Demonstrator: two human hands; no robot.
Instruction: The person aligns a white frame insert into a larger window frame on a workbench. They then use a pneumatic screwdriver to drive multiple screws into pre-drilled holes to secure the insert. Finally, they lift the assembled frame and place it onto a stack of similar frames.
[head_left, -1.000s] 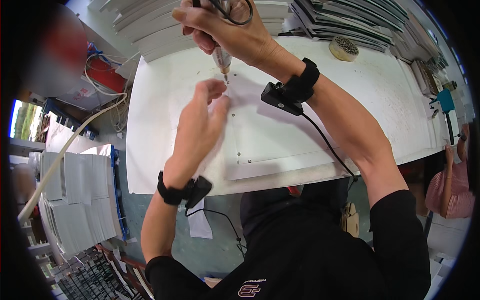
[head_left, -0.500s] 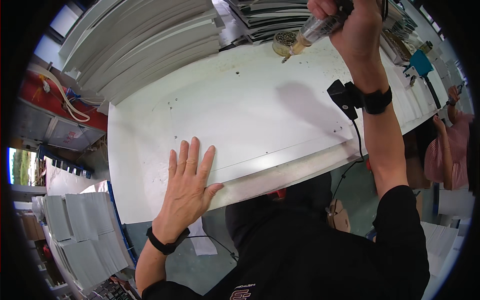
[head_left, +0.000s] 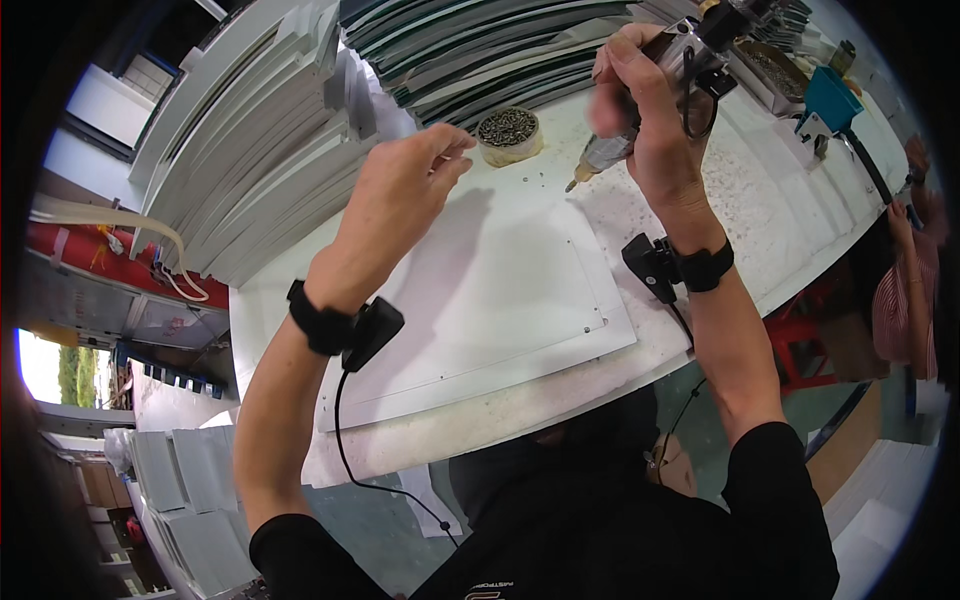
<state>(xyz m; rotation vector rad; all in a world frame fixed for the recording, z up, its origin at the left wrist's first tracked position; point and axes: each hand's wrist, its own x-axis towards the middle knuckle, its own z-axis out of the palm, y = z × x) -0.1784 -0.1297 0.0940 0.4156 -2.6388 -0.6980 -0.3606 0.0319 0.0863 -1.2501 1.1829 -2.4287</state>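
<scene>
My right hand [head_left: 655, 140] is wrapped round a power screwdriver [head_left: 610, 150], its bit pointing down and left over the far part of the white panel [head_left: 500, 310]. Thumb and fingers drawn together, my left hand [head_left: 400, 195] hovers at the left side of a round tub [head_left: 510, 153] full of small screws [head_left: 507, 126]. Whether anything is pinched in it is too small to tell. The panel lies flat on the white table [head_left: 700, 215], with small screws or holes along its edges. A few loose bits lie between the tub and the bit.
Tall stacks of pale panels [head_left: 250, 150] and dark-edged sheets [head_left: 460, 50] line the table's far side. To the right are a tray of small parts [head_left: 770, 75] and a teal tool [head_left: 832, 103]. A person in a striped top [head_left: 905, 290] is at far right.
My left hand has lifted off the panel and moved to the screw tub. My right hand, with the screwdriver, has shifted slightly left and nearer. The panel now lies turned in view.
</scene>
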